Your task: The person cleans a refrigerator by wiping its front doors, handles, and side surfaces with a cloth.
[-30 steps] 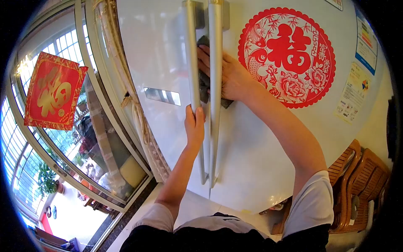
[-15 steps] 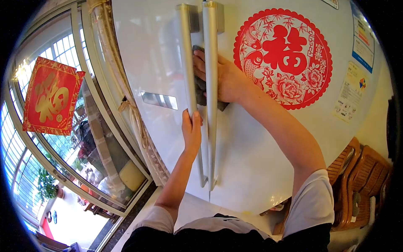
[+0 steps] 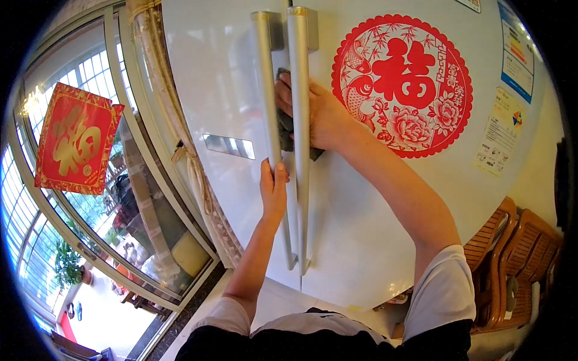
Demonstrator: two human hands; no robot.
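Observation:
In front of me stands a white refrigerator (image 3: 361, 228) with two long vertical handles side by side. My left hand (image 3: 274, 189) is wrapped round the left handle (image 3: 267, 90), at about its middle. My right hand (image 3: 325, 117) reaches behind the right handle (image 3: 299, 192), its fingers showing in the gap between the handles. A dark grey cloth (image 3: 285, 126) is under that hand, pressed against the door; parts of it stick out above and below the fingers. The right handle hides part of the hand and cloth.
A round red paper-cut sticker (image 3: 402, 87) and paper labels (image 3: 501, 132) are on the right door. Wooden chairs (image 3: 521, 265) stand at lower right. To the left are a curtain (image 3: 158, 78) and a glass sliding door (image 3: 135, 150) with a red hanging decoration (image 3: 77, 139).
The view has shifted slightly. My right hand and the cloth stay behind the right handle, with only a small movement. My left hand keeps its hold on the left handle.

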